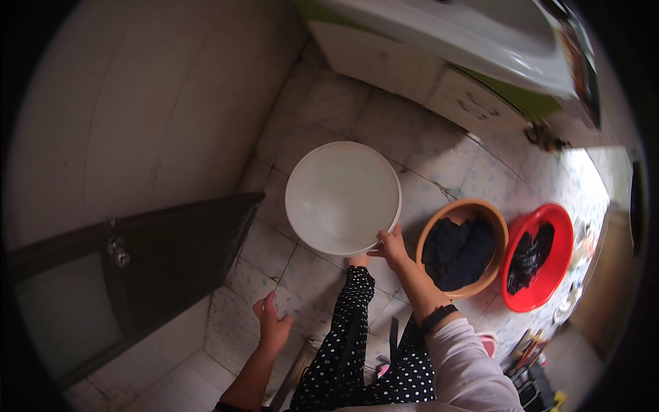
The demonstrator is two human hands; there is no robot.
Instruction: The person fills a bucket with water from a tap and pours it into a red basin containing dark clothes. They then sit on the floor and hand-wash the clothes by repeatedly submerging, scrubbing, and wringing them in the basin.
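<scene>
A large white basin (336,196) is in front of me above the tiled floor, its pale inside facing up. My right hand (392,247) grips its near right rim, thumb and fingers closed round the edge. My left hand (272,323) is held in the air to the lower left, apart from the basin. Its thumb and forefinger stand apart, and I see nothing between them. Right of the basin, an orange-brown tub (499,240) holds dark cloth (456,254). Beyond it, a red basin (561,240) has black cloth (532,257) inside.
A dark-framed door (185,250) with a round knob (122,258) juts in from the left. Across the top stand a white sink (508,41) and its cabinet (384,58). Bottles and other small items crowd the lower right. My legs in dotted trousers (353,329) are below.
</scene>
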